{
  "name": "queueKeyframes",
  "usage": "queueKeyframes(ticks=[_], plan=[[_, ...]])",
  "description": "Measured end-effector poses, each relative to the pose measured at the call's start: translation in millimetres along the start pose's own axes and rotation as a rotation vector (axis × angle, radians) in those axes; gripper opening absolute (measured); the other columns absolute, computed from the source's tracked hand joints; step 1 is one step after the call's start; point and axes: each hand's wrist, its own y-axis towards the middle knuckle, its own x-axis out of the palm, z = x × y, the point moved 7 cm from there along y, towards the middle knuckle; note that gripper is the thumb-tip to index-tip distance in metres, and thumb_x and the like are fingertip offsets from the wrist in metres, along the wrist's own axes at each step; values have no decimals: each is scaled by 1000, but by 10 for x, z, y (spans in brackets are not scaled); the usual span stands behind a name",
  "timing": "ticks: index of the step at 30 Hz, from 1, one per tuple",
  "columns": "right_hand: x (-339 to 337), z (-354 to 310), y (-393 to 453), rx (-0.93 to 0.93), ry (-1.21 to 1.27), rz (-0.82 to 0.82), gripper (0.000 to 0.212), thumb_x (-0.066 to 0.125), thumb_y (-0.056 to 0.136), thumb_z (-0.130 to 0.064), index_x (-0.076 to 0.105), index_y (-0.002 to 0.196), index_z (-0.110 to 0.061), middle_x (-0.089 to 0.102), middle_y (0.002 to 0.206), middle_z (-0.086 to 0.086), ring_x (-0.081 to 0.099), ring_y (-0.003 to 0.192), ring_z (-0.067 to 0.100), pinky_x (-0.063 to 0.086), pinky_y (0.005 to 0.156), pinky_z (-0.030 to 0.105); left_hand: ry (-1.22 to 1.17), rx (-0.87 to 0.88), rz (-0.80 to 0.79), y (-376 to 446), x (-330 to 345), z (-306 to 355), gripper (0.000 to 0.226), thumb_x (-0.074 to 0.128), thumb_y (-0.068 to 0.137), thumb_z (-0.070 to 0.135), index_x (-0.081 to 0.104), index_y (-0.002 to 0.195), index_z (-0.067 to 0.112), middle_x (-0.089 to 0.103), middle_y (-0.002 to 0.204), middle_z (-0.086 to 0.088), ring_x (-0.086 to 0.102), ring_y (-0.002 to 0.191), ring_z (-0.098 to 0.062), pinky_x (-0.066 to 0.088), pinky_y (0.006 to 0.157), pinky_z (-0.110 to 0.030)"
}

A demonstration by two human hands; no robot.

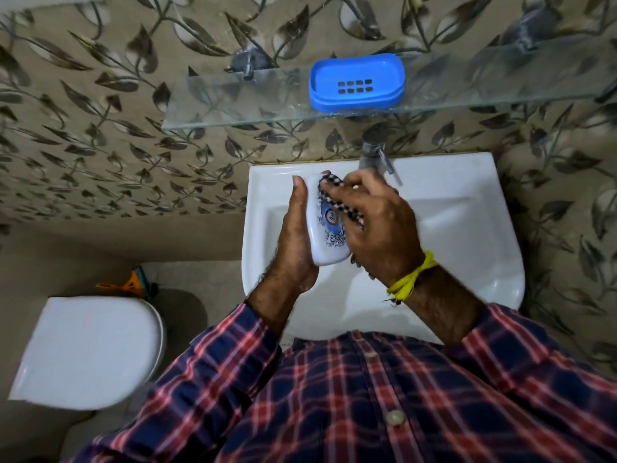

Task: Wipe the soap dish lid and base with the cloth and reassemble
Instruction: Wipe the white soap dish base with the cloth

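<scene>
Two hands share the job over the sink [467, 208]: the left hand [293, 242] is clamped along the edge of the white soap dish lid [325, 235], and the right hand [377, 225] is closed on the checked cloth [337, 198], pressing it onto the lid's printed face. To do this well, I'd say keep the left grip firm and sweep the cloth out to the rim. Up on the glass shelf [233, 105], the blue base [357, 81] sits apart, awaiting its turn.

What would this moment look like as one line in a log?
step: wiping lid | left hand: holds white lid over sink | right hand: rubs checked cloth | blue base: on glass shelf
</scene>
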Motion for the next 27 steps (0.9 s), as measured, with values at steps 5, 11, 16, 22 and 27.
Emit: queueKeyframes(ticks=[5,11,16,22,27], plan=[[29,59,-35,111,11,-26,38,64,87,-10,68,123,-22,63,105,7,62,97,27,55,76,42,72,18,73,-40,-183,23,78,25,96,71,59,136,13,64,132,-11,59,124,-27,42,110,-42],[71,-334,-48,-157,-14,-92,44,52,81,-4,68,122,-13,63,113,10,62,100,31,53,83,36,176,68,96,-108,-298,62,78,34,88,75,60,134,18,64,136,-7,58,130,-24,45,108,-40],[99,-92,145,-11,32,-239,40,51,80,-1,70,115,-5,64,111,15,61,103,33,47,95,44,645,220,147,-265,-455,162,65,83,65,44,66,120,15,76,110,-3,72,104,-25,59,87,-42],[191,-710,-160,-666,-217,-387,34,45,85,-4,73,104,-11,68,117,7,60,101,35,53,77,44,864,276,116,-330,-567,271,33,76,65,-2,69,86,23,71,77,14,68,75,-6,54,62,-27],[192,-540,-32,-519,-237,-328,40,45,86,-1,74,111,-13,68,124,4,61,107,35,55,81,42,809,302,173,-308,-543,309,24,70,62,2,66,84,12,66,78,1,63,73,-17,49,65,-36]])
